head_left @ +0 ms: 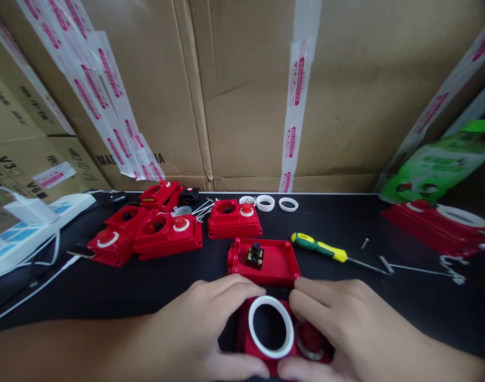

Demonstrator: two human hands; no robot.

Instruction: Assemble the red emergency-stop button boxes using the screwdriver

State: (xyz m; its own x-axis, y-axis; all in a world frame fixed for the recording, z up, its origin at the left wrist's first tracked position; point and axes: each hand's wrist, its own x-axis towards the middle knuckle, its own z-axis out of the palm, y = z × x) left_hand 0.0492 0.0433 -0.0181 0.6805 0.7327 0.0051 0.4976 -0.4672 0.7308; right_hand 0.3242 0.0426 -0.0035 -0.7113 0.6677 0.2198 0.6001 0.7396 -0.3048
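Cover (pixel 250 345) near centre, long axis left-right, ring (pixel 273 354) up. Left hand (pixel 202 318) fingers hold left end; right hand (pixel 353 318) fingers hold right end, about button (pixel 309 337). Base (pixel 280 257) just far side, about equally near both.

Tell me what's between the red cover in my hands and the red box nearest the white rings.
In the head view, an open red tray holding a black part lies between the red cover and red box.
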